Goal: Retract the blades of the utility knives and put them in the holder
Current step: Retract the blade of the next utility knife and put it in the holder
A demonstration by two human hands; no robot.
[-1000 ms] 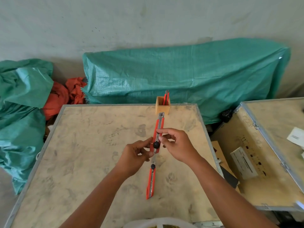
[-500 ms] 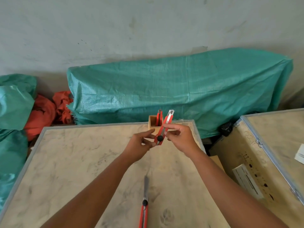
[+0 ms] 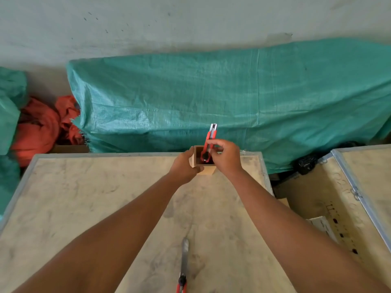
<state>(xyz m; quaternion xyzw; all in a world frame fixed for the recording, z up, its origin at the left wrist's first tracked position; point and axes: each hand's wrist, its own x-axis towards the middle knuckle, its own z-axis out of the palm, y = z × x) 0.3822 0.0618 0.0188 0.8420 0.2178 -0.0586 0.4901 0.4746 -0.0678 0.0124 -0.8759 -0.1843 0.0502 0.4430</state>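
Observation:
A small wooden holder [image 3: 207, 170] stands at the far edge of the plywood table [image 3: 84, 197]. My left hand [image 3: 184, 166] grips its left side. My right hand [image 3: 224, 156] holds a red utility knife [image 3: 211, 136] upright, its lower end inside the holder and its metal tip pointing up with no blade showing. Whether another knife stands inside the holder is hidden by my hands. A second red utility knife [image 3: 183, 269] lies on the table near me, its long blade extended toward the holder.
A green tarp [image 3: 232, 98] covers a bulky shape behind the table. Orange cloth [image 3: 42, 125] lies at the far left. An open wooden crate [image 3: 330, 204] with a metal-edged lid stands to the right of the table.
Both hands moved forward to the holder. My left hand let go of the knife and took the holder's side. My right hand turned the knife upright and lowered its end into the holder.

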